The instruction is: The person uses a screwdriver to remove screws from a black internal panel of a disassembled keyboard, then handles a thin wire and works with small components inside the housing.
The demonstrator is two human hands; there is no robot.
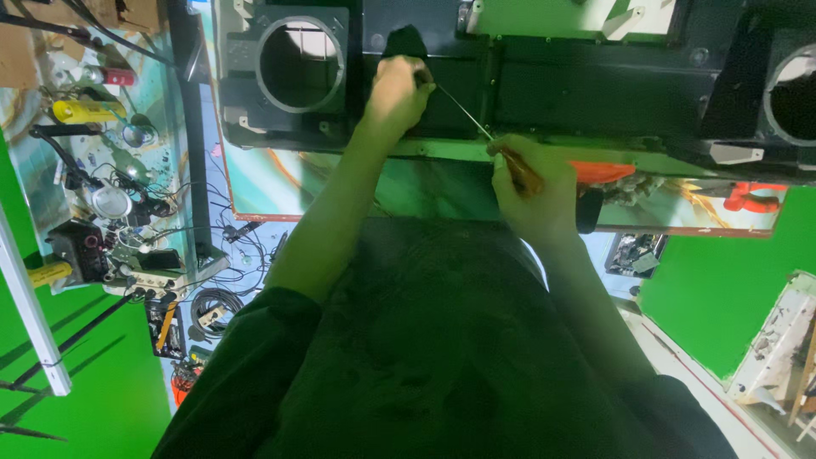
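My right hand (534,189) grips the orange handle of a screwdriver (520,171), whose thin metal shaft runs up and left to a point beside my left hand. My left hand (397,92) rests closed against a large black housing (595,85), with its fingers at the screwdriver's tip. Whether it pinches anything small there is hidden. The housing lies across a workbench (442,183) and has round openings at its left (299,64) and right (795,95). A dark garment covers my lap below.
A cluttered strip on the left holds tools, wires, a yellow cylinder (83,111) and a black device (78,248). Orange clamps (752,195) lie under the housing's right end. Green floor surrounds the bench. A white panel (778,340) leans at the lower right.
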